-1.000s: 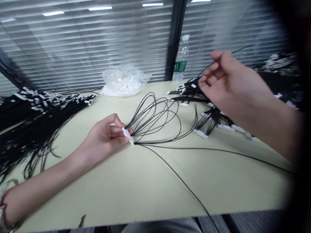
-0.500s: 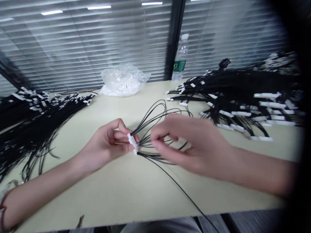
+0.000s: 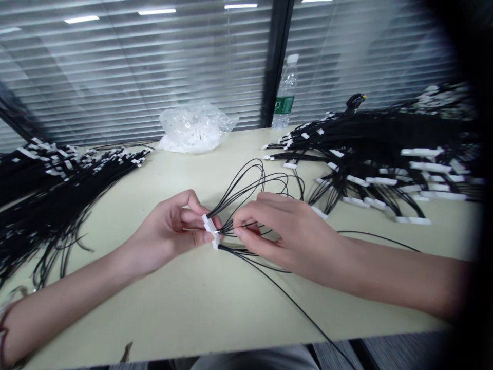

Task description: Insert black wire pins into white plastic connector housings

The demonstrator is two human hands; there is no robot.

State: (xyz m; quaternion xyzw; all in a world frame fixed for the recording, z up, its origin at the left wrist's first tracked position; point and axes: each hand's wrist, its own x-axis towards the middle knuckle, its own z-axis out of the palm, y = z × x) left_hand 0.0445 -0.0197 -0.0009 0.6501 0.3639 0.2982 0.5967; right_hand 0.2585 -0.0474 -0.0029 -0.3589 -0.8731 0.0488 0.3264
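Note:
Near the centre, my left hand (image 3: 179,226) pinches a white connector (image 3: 210,231) between thumb and fingers. Several black wires (image 3: 239,191) come out of the connector's right side and loop back over the table. My right hand (image 3: 279,231) is just right of the connector, with thumb and index finger pinched together on a thin black wire (image 3: 246,224). The tip of that wire is too small to make out. One long wire (image 3: 296,306) runs from the connector's lower end over the table's front edge.
Heaps of black cables with white connectors lie at the left (image 3: 73,190) and right (image 3: 385,139) of the pale table (image 3: 165,318). A clear plastic bag (image 3: 196,128) and a bottle (image 3: 285,95) stand at the back by the window blinds (image 3: 134,67).
My right hand has moved a little left, closer to the connector. A wire now shows stretching right behind my right wrist. My left hand and the connector have barely moved.

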